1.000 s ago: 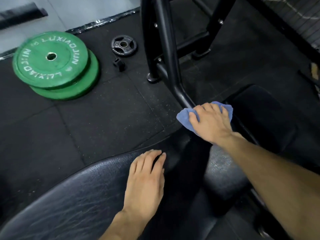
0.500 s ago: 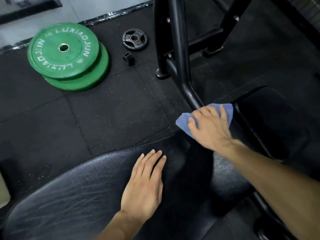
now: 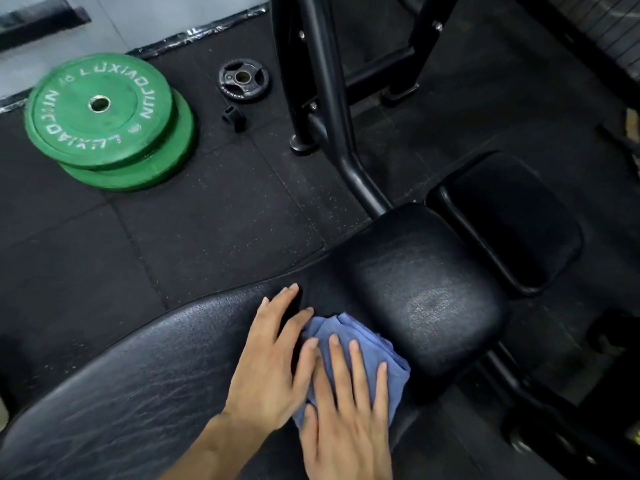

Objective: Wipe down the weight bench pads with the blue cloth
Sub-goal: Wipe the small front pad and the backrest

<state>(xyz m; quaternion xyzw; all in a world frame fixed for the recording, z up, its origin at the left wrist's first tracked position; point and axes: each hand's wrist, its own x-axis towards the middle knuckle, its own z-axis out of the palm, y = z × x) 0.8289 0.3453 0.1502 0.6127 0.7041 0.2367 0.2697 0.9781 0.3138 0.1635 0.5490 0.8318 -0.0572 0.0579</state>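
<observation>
— Head view: which step is taken to be in hand?

— The wiping itself, it would seem. The blue cloth (image 3: 360, 362) is seen bunched at the junction where the long back pad (image 3: 138, 375) meets the seat pad (image 3: 422, 289). The right hand (image 3: 346, 424) is laid flat on top of the cloth, fingers straight and spread, so the cloth is pressed rather than gripped. The left hand (image 3: 273, 365) is rested open on the back pad just beside the cloth, its fingertips touching the cloth's edge; nothing is held by it.

— What is called for next?

— A stroke under steady downward pressure is judged likely, along the back pad or across the seat pad, where a dull smear can be made out. The smaller end pad (image 3: 512, 220) beyond the seat would also have to be reached. The cloth could ruck up under a flat palm — an even press would be needed.

— Can any writing be read?

— On the upper of the two stacked green weight plates (image 3: 100, 109) raised lettering is seen, read as "LUXIAOJUN" and repeated round the face. Markings on the small black plate (image 3: 243, 79) and the collar clip (image 3: 234, 117) near it are too small to be made out.
</observation>
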